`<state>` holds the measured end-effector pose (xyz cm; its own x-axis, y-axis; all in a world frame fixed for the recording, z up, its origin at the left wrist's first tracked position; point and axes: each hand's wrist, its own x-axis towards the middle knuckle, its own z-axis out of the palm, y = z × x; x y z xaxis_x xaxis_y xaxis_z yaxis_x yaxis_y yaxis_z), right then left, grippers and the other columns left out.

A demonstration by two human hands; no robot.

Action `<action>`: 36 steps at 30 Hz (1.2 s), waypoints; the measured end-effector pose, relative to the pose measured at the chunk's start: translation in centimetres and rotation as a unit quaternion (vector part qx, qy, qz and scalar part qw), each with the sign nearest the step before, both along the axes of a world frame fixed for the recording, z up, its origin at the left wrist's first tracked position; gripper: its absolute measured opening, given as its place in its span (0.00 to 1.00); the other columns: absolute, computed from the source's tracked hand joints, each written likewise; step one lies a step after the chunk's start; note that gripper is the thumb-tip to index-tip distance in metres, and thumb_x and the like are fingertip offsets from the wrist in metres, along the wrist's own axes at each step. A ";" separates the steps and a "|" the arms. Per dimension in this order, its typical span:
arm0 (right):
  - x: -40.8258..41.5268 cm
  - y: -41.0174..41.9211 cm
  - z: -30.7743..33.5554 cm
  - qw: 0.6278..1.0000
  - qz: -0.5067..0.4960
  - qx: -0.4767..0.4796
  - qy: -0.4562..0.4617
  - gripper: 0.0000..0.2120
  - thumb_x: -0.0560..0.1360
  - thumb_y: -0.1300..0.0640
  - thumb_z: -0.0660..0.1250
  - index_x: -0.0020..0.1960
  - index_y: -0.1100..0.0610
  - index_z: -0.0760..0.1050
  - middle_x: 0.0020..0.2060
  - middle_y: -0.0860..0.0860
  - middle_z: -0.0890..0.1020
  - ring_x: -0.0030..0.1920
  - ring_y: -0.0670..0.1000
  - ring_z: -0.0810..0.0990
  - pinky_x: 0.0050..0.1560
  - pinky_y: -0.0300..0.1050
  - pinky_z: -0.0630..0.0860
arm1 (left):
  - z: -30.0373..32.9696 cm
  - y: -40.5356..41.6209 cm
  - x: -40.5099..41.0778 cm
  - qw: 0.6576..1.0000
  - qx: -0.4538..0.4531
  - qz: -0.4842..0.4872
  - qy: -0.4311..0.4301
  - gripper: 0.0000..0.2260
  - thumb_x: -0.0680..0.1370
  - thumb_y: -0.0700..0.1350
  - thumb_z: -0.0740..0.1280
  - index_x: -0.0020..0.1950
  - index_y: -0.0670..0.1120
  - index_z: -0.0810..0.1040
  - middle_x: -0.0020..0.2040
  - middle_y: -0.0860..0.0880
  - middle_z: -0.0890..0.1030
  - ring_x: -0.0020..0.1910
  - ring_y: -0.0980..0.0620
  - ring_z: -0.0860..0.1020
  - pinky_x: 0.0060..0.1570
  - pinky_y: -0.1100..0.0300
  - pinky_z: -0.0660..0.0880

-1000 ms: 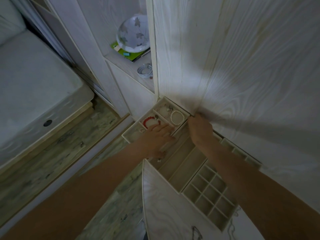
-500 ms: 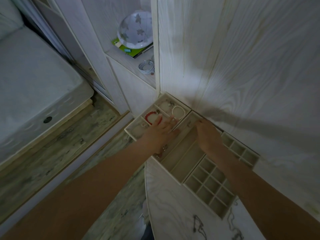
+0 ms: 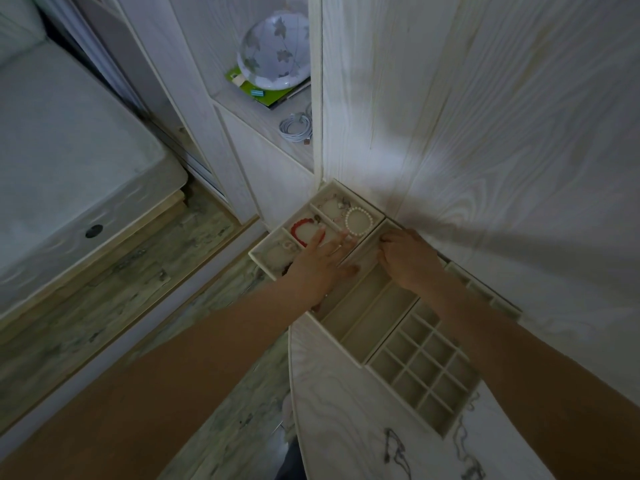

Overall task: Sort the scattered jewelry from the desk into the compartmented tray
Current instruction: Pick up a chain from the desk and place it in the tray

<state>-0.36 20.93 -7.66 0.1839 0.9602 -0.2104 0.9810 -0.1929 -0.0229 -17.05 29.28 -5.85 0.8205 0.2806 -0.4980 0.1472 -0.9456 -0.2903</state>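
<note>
At the centre of the frame, the left hand [image 3: 320,261] lies flat with fingers straight and spread across the far section of the compartmented tray [image 3: 349,332], fingertips touching the dividers beside the red bead bracelet [image 3: 302,230]. Just right of it, the right hand [image 3: 408,259] is curled, fingers hooked over the tray's far edge by the wall; whether it pinches anything small I cannot tell. Beyond the left fingertips sits the white pearl bracelet [image 3: 358,221] in its own compartment, and a paler piece [image 3: 332,206] lies in the compartment next to it toward the upper left, too blurred to name. Another faint ring-like item [image 3: 282,249] rests in the leftmost compartment. Nearer the camera, long slots and a grid of small square cells sit on the pale wood-grain desk [image 3: 346,410]. Lower right of the frame, dark chains [image 3: 394,448] lie loose on the desk, outside the tray. Upper middle, a leaf-patterned dome [image 3: 275,53] stands on a shelf, with a coiled white cable [image 3: 298,128] just below it.
</note>
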 end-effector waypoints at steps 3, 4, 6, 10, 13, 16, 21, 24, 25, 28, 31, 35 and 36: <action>0.6 0.4 0.1 1.000 -0.004 -0.006 -0.009 0.15 0.81 0.57 0.55 0.59 0.58 0.77 0.61 0.53 0.77 0.65 0.54 0.70 0.67 0.47 0.62 | 0.0 -0.1 0.1 1.000 0.010 0.000 0.008 0.43 0.72 0.55 0.71 0.77 0.52 0.47 0.77 0.41 0.38 0.75 0.41 0.38 0.71 0.39 0.39; 0.6 0.5 0.3 1.000 0.000 -0.011 -0.022 0.13 0.80 0.58 0.57 0.57 0.58 0.78 0.59 0.53 0.78 0.63 0.54 0.72 0.65 0.47 0.65 | 0.0 -0.1 0.1 1.000 0.015 -0.001 0.010 0.44 0.71 0.56 0.71 0.77 0.52 0.46 0.77 0.41 0.38 0.75 0.41 0.38 0.71 0.39 0.40; 0.4 0.7 0.6 0.998 0.015 0.014 -0.063 0.04 0.72 0.59 0.69 0.45 0.58 0.82 0.47 0.54 0.82 0.53 0.57 0.78 0.53 0.47 0.75 | 0.0 -0.1 0.2 1.000 0.022 -0.005 0.016 0.46 0.70 0.57 0.72 0.77 0.52 0.45 0.77 0.41 0.38 0.75 0.41 0.38 0.71 0.39 0.39; 0.8 0.8 0.6 0.998 0.019 0.021 -0.052 0.03 0.66 0.63 0.75 0.37 0.62 0.82 0.39 0.58 0.82 0.47 0.60 0.79 0.45 0.50 0.78 | -0.2 0.1 0.2 0.999 0.024 -0.001 0.022 0.47 0.69 0.58 0.72 0.78 0.53 0.44 0.77 0.41 0.38 0.75 0.40 0.37 0.70 0.39 0.38; 1.4 1.0 0.3 0.998 0.025 0.039 -0.045 0.04 0.64 0.67 0.74 0.36 0.66 0.80 0.43 0.62 0.80 0.50 0.64 0.79 0.47 0.53 0.78 | -0.2 0.1 0.3 1.000 0.017 0.008 0.024 0.48 0.69 0.57 0.73 0.77 0.52 0.43 0.77 0.42 0.38 0.75 0.41 0.37 0.70 0.39 0.37; 1.8 1.2 0.0 0.997 0.047 0.031 -0.057 0.05 0.59 0.68 0.74 0.32 0.66 0.79 0.42 0.63 0.79 0.47 0.63 0.79 0.42 0.50 0.78 | -0.1 0.1 0.4 1.000 0.019 0.011 0.022 0.48 0.69 0.57 0.73 0.78 0.50 0.44 0.77 0.42 0.39 0.76 0.41 0.39 0.70 0.40 0.38; 1.6 0.7 1.0 0.999 0.031 0.016 -0.037 0.09 0.69 0.69 0.65 0.48 0.67 0.79 0.53 0.61 0.77 0.58 0.61 0.74 0.56 0.51 0.72 | -0.3 0.0 0.4 0.999 0.029 0.003 0.018 0.47 0.70 0.56 0.72 0.78 0.48 0.46 0.77 0.41 0.39 0.76 0.41 0.39 0.71 0.39 0.39; 1.6 0.5 0.7 0.999 0.045 -0.012 -0.016 0.16 0.77 0.64 0.59 0.64 0.60 0.72 0.64 0.55 0.72 0.64 0.55 0.70 0.62 0.47 0.67 | -0.1 -0.1 0.4 1.000 0.019 0.007 0.016 0.47 0.70 0.55 0.72 0.78 0.48 0.46 0.77 0.41 0.39 0.76 0.42 0.39 0.71 0.40 0.40; 1.6 0.5 0.5 0.998 0.054 -0.020 -0.001 0.17 0.78 0.63 0.57 0.66 0.59 0.71 0.65 0.54 0.72 0.65 0.54 0.70 0.63 0.46 0.66 | -0.1 0.0 0.4 1.000 0.017 0.011 0.016 0.47 0.70 0.55 0.73 0.78 0.48 0.46 0.77 0.41 0.39 0.76 0.42 0.39 0.71 0.40 0.40; 1.7 0.7 0.1 0.998 0.058 -0.024 -0.003 0.17 0.80 0.56 0.54 0.66 0.58 0.71 0.65 0.53 0.73 0.65 0.53 0.70 0.66 0.45 0.62 | 0.0 0.1 0.5 0.999 0.005 0.026 0.021 0.48 0.69 0.54 0.74 0.78 0.50 0.45 0.77 0.42 0.39 0.76 0.42 0.39 0.71 0.40 0.39; 1.4 0.6 -0.1 0.998 0.046 -0.014 -0.037 0.17 0.80 0.53 0.54 0.64 0.57 0.73 0.63 0.51 0.75 0.64 0.52 0.71 0.65 0.45 0.63 | -0.1 0.1 0.5 1.000 -0.004 0.025 0.014 0.47 0.70 0.54 0.74 0.78 0.49 0.45 0.77 0.42 0.40 0.76 0.42 0.39 0.71 0.41 0.39; 0.6 0.5 -0.4 1.000 0.014 -0.014 -0.024 0.18 0.80 0.55 0.55 0.66 0.59 0.71 0.66 0.53 0.71 0.68 0.54 0.66 0.64 0.47 0.64 | -0.3 0.0 -0.4 1.000 -0.009 0.019 -0.017 0.46 0.71 0.51 0.72 0.77 0.49 0.44 0.77 0.43 0.42 0.76 0.43 0.42 0.72 0.42 0.41; 0.5 0.3 -0.5 1.000 0.007 -0.008 -0.011 0.18 0.80 0.56 0.55 0.67 0.59 0.70 0.67 0.53 0.70 0.69 0.54 0.65 0.65 0.47 0.64 | -0.2 0.0 -0.6 0.999 -0.016 0.023 -0.022 0.45 0.72 0.51 0.72 0.77 0.49 0.44 0.77 0.43 0.43 0.76 0.44 0.42 0.72 0.43 0.42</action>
<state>0.13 21.27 -8.14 0.1744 0.9592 -0.2226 0.9839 -0.1786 0.0014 -17.67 29.29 -6.03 0.8289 0.3028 -0.4704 0.2029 -0.9463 -0.2516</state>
